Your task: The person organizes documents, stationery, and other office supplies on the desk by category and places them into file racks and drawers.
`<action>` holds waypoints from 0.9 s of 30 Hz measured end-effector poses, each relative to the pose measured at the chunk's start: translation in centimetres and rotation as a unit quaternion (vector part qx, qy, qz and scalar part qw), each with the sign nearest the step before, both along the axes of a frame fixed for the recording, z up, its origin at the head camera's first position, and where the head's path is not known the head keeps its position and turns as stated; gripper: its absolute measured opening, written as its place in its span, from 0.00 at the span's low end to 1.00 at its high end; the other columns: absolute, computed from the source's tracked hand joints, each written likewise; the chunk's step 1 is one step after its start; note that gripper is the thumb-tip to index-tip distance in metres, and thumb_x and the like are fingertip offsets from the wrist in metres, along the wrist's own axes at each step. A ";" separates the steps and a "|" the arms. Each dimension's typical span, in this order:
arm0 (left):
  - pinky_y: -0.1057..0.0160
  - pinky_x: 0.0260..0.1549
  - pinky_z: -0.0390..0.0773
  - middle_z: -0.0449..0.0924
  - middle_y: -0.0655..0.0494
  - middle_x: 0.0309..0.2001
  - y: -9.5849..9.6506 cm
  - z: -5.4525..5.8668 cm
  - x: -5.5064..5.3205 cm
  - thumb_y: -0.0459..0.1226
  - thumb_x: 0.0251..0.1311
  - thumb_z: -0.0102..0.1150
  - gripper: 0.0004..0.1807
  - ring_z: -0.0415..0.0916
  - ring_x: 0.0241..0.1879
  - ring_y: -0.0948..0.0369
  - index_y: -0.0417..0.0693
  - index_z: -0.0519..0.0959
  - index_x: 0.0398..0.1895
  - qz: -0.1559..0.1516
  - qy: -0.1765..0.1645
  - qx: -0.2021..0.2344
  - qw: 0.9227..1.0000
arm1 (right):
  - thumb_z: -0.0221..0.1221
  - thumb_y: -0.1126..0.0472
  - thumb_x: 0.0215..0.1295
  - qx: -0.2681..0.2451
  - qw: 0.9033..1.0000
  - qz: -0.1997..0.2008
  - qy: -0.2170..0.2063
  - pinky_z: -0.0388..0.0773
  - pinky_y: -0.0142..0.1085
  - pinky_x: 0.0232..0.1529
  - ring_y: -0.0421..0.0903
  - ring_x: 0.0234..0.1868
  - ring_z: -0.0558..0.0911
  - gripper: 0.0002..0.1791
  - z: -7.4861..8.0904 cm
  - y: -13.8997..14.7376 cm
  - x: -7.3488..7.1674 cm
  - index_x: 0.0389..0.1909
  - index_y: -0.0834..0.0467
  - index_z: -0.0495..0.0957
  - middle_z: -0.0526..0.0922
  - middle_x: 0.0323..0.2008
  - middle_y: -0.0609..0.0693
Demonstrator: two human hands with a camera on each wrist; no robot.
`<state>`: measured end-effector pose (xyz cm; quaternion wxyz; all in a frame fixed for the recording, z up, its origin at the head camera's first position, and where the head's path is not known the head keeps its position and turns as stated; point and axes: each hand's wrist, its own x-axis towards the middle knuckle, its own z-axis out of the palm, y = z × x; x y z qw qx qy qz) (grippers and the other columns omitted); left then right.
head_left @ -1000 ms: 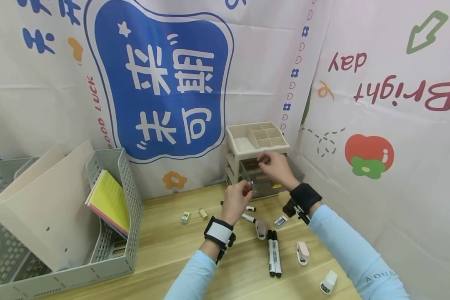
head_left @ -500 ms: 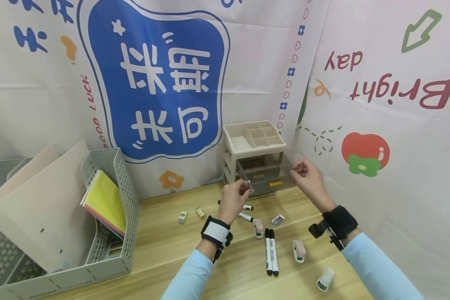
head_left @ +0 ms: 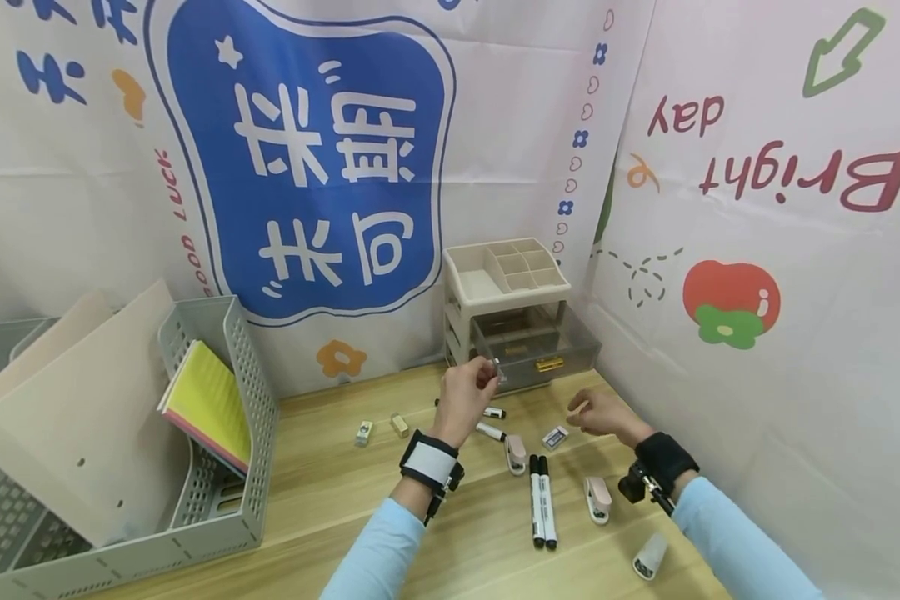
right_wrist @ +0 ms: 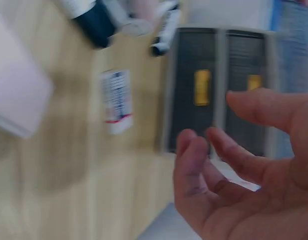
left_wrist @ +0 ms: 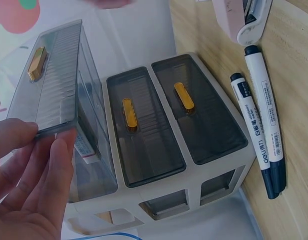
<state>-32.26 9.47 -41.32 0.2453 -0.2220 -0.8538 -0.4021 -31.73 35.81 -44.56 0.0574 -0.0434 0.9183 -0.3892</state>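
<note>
My left hand (head_left: 465, 400) pinches the front corner of a smoky see-through drawer (left_wrist: 54, 85), pulled out from the top tier of a small cream drawer unit (head_left: 510, 302). The thumb lies on the drawer front and fingers are behind it. Through the drawer's side wall, a small white printed block (left_wrist: 85, 147) shows inside. My right hand (head_left: 602, 414) hovers over the table with fingers spread and loosely bent, holding nothing. Just left of it lies a white eraser (head_left: 555, 437) with a dark printed label, apart from the fingertips; the right wrist view shows this eraser (right_wrist: 117, 101) too.
Two markers (head_left: 542, 502) lie side by side. Around them are a pink stapler (head_left: 597, 500), another stapler (head_left: 516, 455) and a white one (head_left: 650, 557). More markers (head_left: 492, 431) lie by the left hand. Two small blocks (head_left: 399, 425) are further left, near a grey file holder (head_left: 258, 433).
My right hand has moved from above the drawer out to the right, then down to beside the eraser. The left hand keeps its pinch on the drawer, which stays pulled out.
</note>
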 end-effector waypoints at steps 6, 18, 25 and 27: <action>0.73 0.25 0.76 0.83 0.57 0.29 -0.1 -0.2 -0.2 0.35 0.55 0.63 0.04 0.79 0.27 0.66 0.47 0.80 0.33 0.002 -0.002 -0.001 1.000 | 0.65 0.56 0.53 0.133 0.991 -0.025 -0.004 0.65 0.29 0.16 0.38 0.13 0.66 0.23 -2.4 -1.5 -1.5 0.41 0.71 0.74 0.73 0.21 0.51; 0.75 0.25 0.76 0.83 0.56 0.29 0.1 0.1 -0.1 0.35 0.55 0.63 0.04 0.79 0.27 0.66 0.47 0.80 0.34 -0.017 0.003 0.002 1.000 | 0.69 0.53 0.48 0.266 0.964 -0.020 0.009 0.76 0.43 0.34 0.51 0.33 0.78 0.24 -3.8 -3.1 -2.0 0.39 0.65 0.75 0.80 0.35 0.57; 0.75 0.25 0.76 0.83 0.56 0.29 -0.1 0.0 -0.1 0.35 0.55 0.63 0.04 0.79 0.27 0.66 0.47 0.80 0.33 -0.014 -0.006 -0.002 1.000 | 0.70 0.57 0.46 0.240 0.970 0.000 0.029 0.76 0.46 0.38 0.55 0.39 0.79 0.32 -4.0 -3.6 -1.9 0.49 0.68 0.71 0.80 0.39 0.60; 0.75 0.24 0.76 0.83 0.56 0.29 -0.2 0.0 -0.2 0.35 0.55 0.63 0.04 0.79 0.27 0.67 0.47 0.80 0.33 -0.014 -0.006 -0.004 1.000 | 0.69 0.60 0.45 0.230 0.972 0.004 0.043 0.76 0.46 0.37 0.54 0.37 0.78 0.28 -4.1 -3.8 -1.9 0.47 0.67 0.71 0.79 0.38 0.60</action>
